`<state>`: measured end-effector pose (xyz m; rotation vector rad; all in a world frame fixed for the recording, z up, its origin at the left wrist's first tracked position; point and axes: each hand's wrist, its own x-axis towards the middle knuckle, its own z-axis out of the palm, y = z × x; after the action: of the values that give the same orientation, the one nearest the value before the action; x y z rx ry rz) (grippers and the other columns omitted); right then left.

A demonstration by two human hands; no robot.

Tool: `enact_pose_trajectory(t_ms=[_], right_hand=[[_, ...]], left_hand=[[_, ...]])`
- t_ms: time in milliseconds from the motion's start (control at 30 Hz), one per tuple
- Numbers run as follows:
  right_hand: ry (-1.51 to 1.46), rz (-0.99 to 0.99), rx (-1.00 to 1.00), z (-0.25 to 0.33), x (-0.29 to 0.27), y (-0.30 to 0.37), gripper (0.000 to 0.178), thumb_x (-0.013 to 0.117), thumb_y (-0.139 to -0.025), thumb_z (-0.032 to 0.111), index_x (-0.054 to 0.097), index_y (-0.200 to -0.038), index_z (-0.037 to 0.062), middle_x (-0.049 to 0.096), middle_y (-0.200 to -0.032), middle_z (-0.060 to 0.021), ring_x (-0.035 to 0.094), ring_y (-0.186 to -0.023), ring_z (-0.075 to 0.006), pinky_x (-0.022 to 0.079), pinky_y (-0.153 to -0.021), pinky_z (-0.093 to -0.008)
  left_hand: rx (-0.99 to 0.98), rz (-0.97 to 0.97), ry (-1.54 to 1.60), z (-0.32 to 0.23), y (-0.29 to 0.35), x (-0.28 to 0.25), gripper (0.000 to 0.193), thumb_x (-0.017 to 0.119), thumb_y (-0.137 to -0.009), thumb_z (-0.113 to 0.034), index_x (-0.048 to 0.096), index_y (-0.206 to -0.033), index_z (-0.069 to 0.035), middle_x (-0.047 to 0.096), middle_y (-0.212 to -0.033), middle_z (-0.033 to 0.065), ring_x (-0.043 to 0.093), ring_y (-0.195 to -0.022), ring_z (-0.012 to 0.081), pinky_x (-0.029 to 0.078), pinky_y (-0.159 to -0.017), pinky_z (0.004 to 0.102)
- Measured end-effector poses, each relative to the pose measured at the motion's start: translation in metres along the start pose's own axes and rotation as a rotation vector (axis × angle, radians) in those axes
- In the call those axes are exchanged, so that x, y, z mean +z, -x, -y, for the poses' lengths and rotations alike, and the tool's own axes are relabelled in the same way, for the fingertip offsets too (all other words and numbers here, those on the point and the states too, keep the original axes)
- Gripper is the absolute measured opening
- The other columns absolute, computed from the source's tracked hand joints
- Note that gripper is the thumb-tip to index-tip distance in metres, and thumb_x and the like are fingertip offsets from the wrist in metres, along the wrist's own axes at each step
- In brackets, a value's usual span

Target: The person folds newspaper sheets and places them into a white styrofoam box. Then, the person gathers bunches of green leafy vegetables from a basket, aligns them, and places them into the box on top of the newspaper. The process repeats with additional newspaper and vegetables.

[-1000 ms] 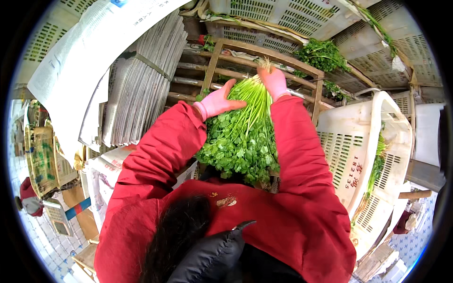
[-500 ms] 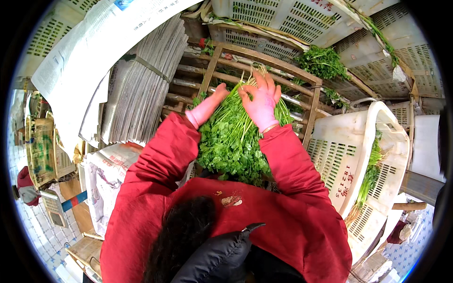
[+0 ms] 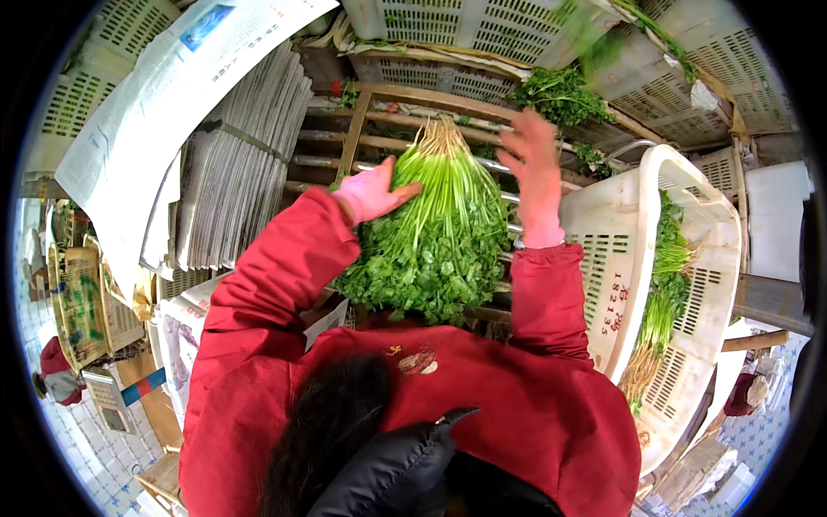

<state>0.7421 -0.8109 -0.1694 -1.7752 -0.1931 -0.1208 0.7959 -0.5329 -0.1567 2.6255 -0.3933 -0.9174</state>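
A large bunch of cilantro (image 3: 435, 233) lies on the slatted rack, its pale roots pointing away from me and its leaves toward my body. My left hand (image 3: 372, 193), in pink, rests against the left side of the stems with thumb and fingers apart. Raised off to the right of the bunch, my right hand (image 3: 532, 172) is open, fingers spread, and holds nothing. A blurred green sprig (image 3: 599, 47) is in the air beyond it, over the crates at the far right.
Slatted rack frame (image 3: 351, 138) under the bunch. To the left, a tied stack of newspapers (image 3: 237, 164) with a loose sheet (image 3: 164, 112) over it. At right, a tilted white crate (image 3: 642, 250) holds more cilantro (image 3: 659, 319). Loose greens (image 3: 560, 96) lie near the far crates (image 3: 482, 30).
My right hand has left the stems, opened and swung right; a blurred green sprig now flies beyond it. The bunch's roots lie more gathered. My left hand's thumb has moved over the stems.
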Motion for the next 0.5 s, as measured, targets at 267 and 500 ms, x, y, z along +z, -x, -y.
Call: enact_pose_trajectory(t_ms=[267,500], right_hand=[[0.385,-0.234,0.273,-0.059,0.129,0.076,0.087,0.074,-0.087,0.040,0.034,-0.144,-0.0112,0.054,-0.131,-0.0305,0.058,-0.114,-0.0425,0.044,-0.100,-0.0496],[-0.517,0.012,0.536,-0.013,0.131,0.112,0.053,0.063,-0.088,-0.006,0.048,-0.138,-0.0014,0.064,-0.123,-0.0116,0.061,-0.111,-0.0219,0.050,-0.098,-0.0369]], left_hand=[[0.229,-0.316,0.844,-0.002,0.022,0.103,0.118,0.084,-0.075,-0.033,0.007,-0.153,0.011,0.055,-0.134,0.0233,0.056,-0.123,0.0295,0.042,-0.107,0.0352],[0.600,-0.428,1.650,-0.013,0.128,0.106,0.116,0.086,-0.070,0.000,0.009,-0.158,-0.006,0.052,-0.137,0.0091,0.052,-0.124,0.0208,0.043,-0.107,0.0395]])
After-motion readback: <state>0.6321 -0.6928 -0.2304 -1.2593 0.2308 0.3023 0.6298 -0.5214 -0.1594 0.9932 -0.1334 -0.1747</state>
